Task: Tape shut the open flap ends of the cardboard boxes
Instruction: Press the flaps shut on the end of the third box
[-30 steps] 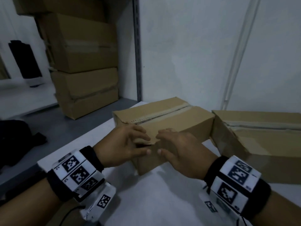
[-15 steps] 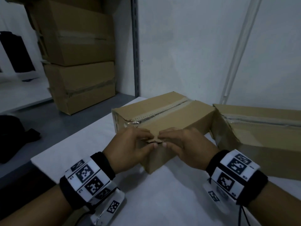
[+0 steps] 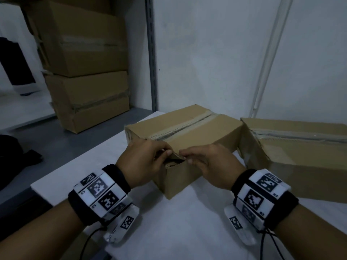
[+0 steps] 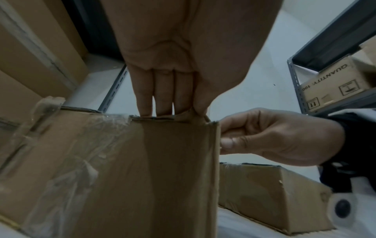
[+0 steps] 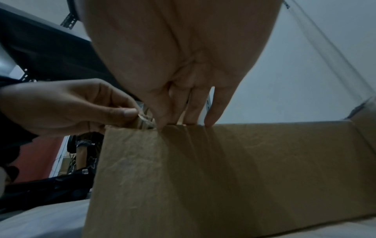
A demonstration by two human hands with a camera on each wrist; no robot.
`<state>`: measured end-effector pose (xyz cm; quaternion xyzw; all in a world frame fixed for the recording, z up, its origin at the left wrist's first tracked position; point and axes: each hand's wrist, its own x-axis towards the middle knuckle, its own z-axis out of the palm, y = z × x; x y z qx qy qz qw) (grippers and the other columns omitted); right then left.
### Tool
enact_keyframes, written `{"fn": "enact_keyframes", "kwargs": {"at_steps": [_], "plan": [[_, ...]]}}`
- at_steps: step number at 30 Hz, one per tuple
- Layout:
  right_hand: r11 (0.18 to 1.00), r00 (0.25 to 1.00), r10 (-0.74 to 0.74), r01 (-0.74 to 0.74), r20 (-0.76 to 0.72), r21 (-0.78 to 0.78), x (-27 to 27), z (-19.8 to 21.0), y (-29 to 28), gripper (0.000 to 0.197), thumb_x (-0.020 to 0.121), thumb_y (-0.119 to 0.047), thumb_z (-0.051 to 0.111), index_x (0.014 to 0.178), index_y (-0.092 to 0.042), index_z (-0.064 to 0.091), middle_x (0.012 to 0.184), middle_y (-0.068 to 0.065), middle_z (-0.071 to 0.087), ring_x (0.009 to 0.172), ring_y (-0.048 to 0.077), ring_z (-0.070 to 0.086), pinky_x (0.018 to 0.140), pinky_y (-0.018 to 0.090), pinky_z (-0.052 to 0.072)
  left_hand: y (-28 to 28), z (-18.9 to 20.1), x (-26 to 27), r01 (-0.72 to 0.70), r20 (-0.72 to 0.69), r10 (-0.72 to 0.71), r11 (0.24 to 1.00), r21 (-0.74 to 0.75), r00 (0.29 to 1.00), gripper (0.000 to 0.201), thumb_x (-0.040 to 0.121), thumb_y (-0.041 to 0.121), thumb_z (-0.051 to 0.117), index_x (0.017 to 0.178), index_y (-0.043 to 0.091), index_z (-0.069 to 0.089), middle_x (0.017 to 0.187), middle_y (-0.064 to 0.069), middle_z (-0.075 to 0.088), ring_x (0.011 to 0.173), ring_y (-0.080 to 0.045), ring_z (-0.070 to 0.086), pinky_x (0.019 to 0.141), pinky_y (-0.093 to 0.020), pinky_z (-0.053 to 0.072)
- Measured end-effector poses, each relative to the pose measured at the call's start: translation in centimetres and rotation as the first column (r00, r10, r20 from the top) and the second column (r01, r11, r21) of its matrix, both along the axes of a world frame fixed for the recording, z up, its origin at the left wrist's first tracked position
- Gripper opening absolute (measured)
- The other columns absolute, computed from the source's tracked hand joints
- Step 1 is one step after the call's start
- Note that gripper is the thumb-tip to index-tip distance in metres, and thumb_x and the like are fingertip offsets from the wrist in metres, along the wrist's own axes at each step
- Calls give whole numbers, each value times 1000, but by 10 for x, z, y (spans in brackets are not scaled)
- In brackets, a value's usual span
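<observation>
Cardboard flap (image 3: 175,156) lifts as the left hand (image 3: 144,162) and right hand (image 3: 210,164) now pinch it at the box (image 3: 187,132) near the table's (image 3: 187,231) left edge; taping has yet to begin.

Matt brown cardboard box (image 3: 197,132)

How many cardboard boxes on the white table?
2: the box being handled at the table's near-left corner, and a second box right of it. More sit stacked on the floor behind.
</observation>
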<state>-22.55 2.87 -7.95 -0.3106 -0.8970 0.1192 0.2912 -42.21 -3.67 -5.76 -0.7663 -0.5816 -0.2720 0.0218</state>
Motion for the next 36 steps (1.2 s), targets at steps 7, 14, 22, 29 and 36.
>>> {"fn": "enact_keyframes", "kwargs": {"at_steps": [7, 14, 22, 29, 36], "plan": [[999, 995, 32, -35, -94, -30, -5, -9, 6, 19, 85, -6, 67, 100, -15, 75, 92, 10, 75, 86, 27, 70, 79, 45, 57, 3, -5, -1, -1, 14, 0, 1000, 15, 1000, 24, 93, 31, 50, 89, 23, 72, 81, 5, 72, 65, -8, 56, 54, -17, 36], [998, 999, 41, -40, 8, -50, -3, -1, 2, 24, 87, -3, 63, 105, -14, 75, 116, 2, 72, 110, 16, 66, 98, 32, 51, 2, -5, -6, -77, -11, 76, 994, -71, 997, 50, 89, 53, 41, 74, 19, 75, 60, -1, 69, 60, -16, 58, 49, -26, 37], [995, 990, 56, -43, 133, -95, 0, 15, -6, 30, 96, -29, 55, 114, -12, 71, 119, 8, 70, 113, 21, 61, 103, 31, 43, -3, -4, 0, 3, -109, -19, 990, -143, 994, 30, 93, 45, 47, 96, 29, 71, 93, 10, 74, 78, -5, 62, 59, -13, 39], [989, 988, 86, -100, 127, 106, -11, -4, -2, 25, 91, -27, 55, 97, -13, 76, 96, 5, 75, 87, 24, 70, 86, 43, 50, 1, -14, 11, -68, -202, 59, 997, -38, 978, 51, 85, 51, 31, 80, 17, 69, 85, 0, 71, 83, -18, 62, 63, -30, 43], [986, 988, 77, -95, 132, 136, -6, -2, -5, 23, 90, -20, 58, 103, -16, 76, 108, 5, 75, 88, 22, 65, 84, 15, 29, 1, -21, 12, -18, -214, 8, 999, -43, 977, 47, 84, 44, 28, 65, 13, 57, 76, -4, 64, 77, -27, 58, 62, -32, 40]]}}
